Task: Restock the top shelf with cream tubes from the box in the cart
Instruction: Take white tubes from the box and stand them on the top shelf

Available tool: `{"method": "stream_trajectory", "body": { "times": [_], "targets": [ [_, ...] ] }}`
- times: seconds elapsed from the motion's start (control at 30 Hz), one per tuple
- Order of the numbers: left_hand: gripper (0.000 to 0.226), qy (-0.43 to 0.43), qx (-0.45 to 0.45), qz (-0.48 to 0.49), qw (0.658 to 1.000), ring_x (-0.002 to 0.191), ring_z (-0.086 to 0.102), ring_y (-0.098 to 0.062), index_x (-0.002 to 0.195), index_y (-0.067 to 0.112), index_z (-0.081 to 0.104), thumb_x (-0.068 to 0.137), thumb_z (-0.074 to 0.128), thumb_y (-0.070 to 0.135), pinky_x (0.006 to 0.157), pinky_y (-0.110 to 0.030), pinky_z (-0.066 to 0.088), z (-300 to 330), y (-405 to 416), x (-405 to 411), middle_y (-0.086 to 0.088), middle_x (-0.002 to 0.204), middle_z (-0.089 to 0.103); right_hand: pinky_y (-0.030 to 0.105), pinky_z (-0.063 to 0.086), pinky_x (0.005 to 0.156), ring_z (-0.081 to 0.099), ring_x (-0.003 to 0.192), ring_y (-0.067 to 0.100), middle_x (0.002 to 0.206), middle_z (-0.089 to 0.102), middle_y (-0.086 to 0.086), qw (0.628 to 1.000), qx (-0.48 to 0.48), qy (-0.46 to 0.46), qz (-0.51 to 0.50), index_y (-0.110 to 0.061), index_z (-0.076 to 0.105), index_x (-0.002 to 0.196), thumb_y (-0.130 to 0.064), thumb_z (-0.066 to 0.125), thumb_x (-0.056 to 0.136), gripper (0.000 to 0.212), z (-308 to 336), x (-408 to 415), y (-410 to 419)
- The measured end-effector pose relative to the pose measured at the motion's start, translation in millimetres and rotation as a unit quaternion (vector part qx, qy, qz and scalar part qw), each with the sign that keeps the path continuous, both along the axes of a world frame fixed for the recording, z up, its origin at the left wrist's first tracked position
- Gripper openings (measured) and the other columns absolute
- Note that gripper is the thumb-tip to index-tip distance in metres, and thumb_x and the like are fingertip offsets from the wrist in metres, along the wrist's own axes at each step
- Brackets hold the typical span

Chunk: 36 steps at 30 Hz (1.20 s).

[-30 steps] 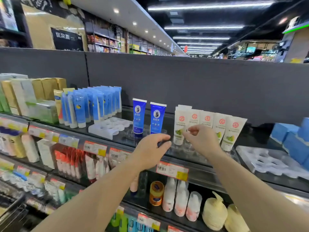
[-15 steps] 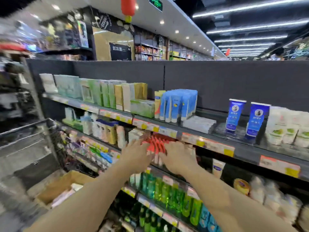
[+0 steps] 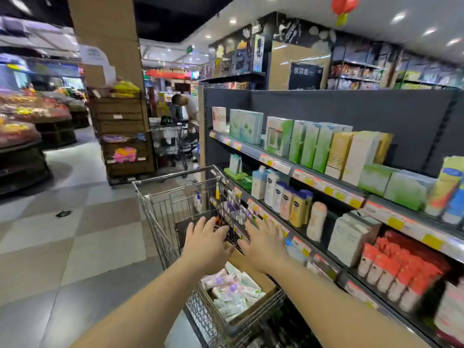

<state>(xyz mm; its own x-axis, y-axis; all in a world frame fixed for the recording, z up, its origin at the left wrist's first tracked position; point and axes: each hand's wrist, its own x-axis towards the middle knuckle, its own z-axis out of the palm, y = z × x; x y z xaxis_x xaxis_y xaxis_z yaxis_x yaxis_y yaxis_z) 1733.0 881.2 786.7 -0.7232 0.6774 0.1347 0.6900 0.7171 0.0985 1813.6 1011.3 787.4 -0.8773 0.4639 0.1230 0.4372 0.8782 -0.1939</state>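
Note:
A wire shopping cart (image 3: 160, 209) stands in the aisle beside the shelving. Inside it sits a brown cardboard box (image 3: 261, 280) filled with several white and pale pink cream tubes (image 3: 233, 290). My left hand (image 3: 204, 244) and my right hand (image 3: 263, 244) hover side by side above the box's far end, fingers spread and straight, holding nothing. The top shelf (image 3: 326, 189) runs along the right, lined with green, white and gold cartons; blue and yellow tubes stand at its right end.
Lower shelves on the right carry lotion bottles (image 3: 288, 199) and red packs (image 3: 401, 270). A person (image 3: 187, 106) with another cart stands past the shelf end. Wooden crates (image 3: 120, 131) and produce stands lie to the left across a tiled floor.
My view has swung left and down from the top shelf to the cart. Both hands have dropped from the shelf edge to above the box, empty.

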Motion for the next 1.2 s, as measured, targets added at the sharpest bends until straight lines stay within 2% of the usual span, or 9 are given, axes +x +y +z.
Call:
{"method": "stream_trajectory", "body": {
  "times": [0.2, 0.37, 0.6, 0.73, 0.87, 0.93, 1.03, 1.13, 1.2],
  "targets": [
    [0.06, -0.029, -0.027, 0.046, 0.998, 0.149, 0.004, -0.03, 0.148, 0.033, 0.028, 0.095, 0.038, 0.057, 0.12, -0.051, 0.004, -25.1, 19.1, -88.4, -0.006, 0.162, 0.013, 0.049, 0.0, 0.119, 0.005, 0.148, 0.027, 0.16, 0.017, 0.005, 0.998, -0.046, -0.022, 0.042, -0.026, 0.026, 0.15, -0.049, 0.037, 0.098, 0.058, -29.4, -97.6, 27.8],
    [0.059, -0.047, -0.05, 0.054, 0.996, 0.149, 0.007, -0.031, 0.148, 0.032, 0.029, 0.095, 0.039, 0.055, 0.12, -0.05, 0.007, -51.8, 66.2, -160.7, -0.007, 0.161, 0.015, 0.049, 0.005, 0.119, 0.011, 0.147, 0.027, 0.156, 0.026, 0.007, 0.996, -0.064, -0.04, 0.038, -0.024, 0.034, 0.145, -0.05, 0.041, 0.096, 0.056, -55.3, -159.9, 82.1],
    [0.061, -0.103, -0.119, 0.004, 0.988, 0.147, 0.014, -0.032, 0.148, 0.03, 0.031, 0.094, 0.043, 0.056, 0.119, -0.051, 0.014, -131.1, 121.6, -239.6, -0.007, 0.16, 0.021, 0.049, 0.019, 0.117, 0.023, 0.142, 0.031, 0.149, 0.036, 0.011, 0.988, -0.104, -0.113, -0.017, -0.02, 0.043, 0.139, -0.052, 0.046, 0.094, 0.055, -126.9, -206.9, 148.7],
    [0.062, -0.115, -0.16, -0.06, 0.978, 0.138, 0.031, -0.029, 0.144, 0.027, 0.037, 0.091, 0.047, 0.058, 0.113, -0.044, 0.028, -188.6, 149.8, -290.2, -0.005, 0.15, 0.037, 0.045, 0.022, 0.116, 0.026, 0.14, 0.03, 0.151, 0.034, 0.008, 0.977, -0.121, -0.156, -0.077, -0.023, 0.041, 0.141, -0.052, 0.047, 0.093, 0.056, -171.6, -226.1, 176.8],
    [0.072, -0.183, -0.219, -0.139, 0.948, 0.133, 0.041, -0.027, 0.138, 0.028, 0.045, 0.077, 0.04, 0.068, 0.109, -0.039, 0.035, -261.4, 170.9, -336.3, -0.002, 0.144, 0.047, 0.04, 0.04, 0.101, 0.048, 0.123, 0.03, 0.126, 0.056, 0.007, 0.956, -0.148, -0.194, -0.16, -0.025, 0.056, 0.125, -0.055, 0.047, 0.088, 0.048, -222.7, -235.1, 187.1],
    [0.069, -0.214, -0.254, -0.175, 0.927, 0.131, 0.043, -0.027, 0.139, 0.029, 0.043, 0.08, 0.049, 0.063, 0.106, -0.039, 0.038, -294.6, 177.8, -349.7, -0.002, 0.143, 0.048, 0.039, 0.042, 0.098, 0.05, 0.119, 0.03, 0.12, 0.057, 0.006, 0.941, -0.175, -0.223, -0.183, -0.022, 0.056, 0.121, -0.053, 0.046, 0.089, 0.046, -243.3, -237.5, 186.4],
    [0.062, -0.23, -0.282, -0.246, 0.898, 0.129, 0.043, -0.027, 0.142, 0.028, 0.041, 0.087, 0.058, 0.05, 0.105, -0.037, 0.036, -335.8, 190.7, -358.2, -0.004, 0.141, 0.047, 0.041, 0.036, 0.101, 0.043, 0.123, 0.028, 0.124, 0.052, 0.004, 0.915, -0.224, -0.251, -0.223, -0.021, 0.051, 0.125, -0.05, 0.045, 0.094, 0.043, -272.0, -240.6, 183.1],
    [0.056, -0.257, -0.309, -0.315, 0.86, 0.126, 0.043, -0.028, 0.141, 0.024, 0.043, 0.089, 0.058, 0.04, 0.103, -0.034, 0.035, -371.4, 202.7, -352.7, -0.006, 0.136, 0.05, 0.041, 0.036, 0.104, 0.04, 0.128, 0.028, 0.13, 0.051, 0.003, 0.901, -0.252, -0.254, -0.247, -0.023, 0.052, 0.128, -0.051, 0.046, 0.092, 0.046, -299.8, -241.2, 172.0],
    [0.045, -0.27, -0.316, -0.337, 0.845, 0.123, 0.045, -0.028, 0.133, 0.024, 0.049, 0.089, 0.054, 0.033, 0.1, -0.035, 0.039, -393.3, 204.3, -346.2, -0.005, 0.135, 0.051, 0.04, 0.032, 0.108, 0.036, 0.132, 0.026, 0.139, 0.046, 0.003, 0.888, -0.274, -0.267, -0.255, -0.026, 0.046, 0.138, -0.05, 0.046, 0.094, 0.05, -315.4, -240.6, 162.6]
  ]
}}
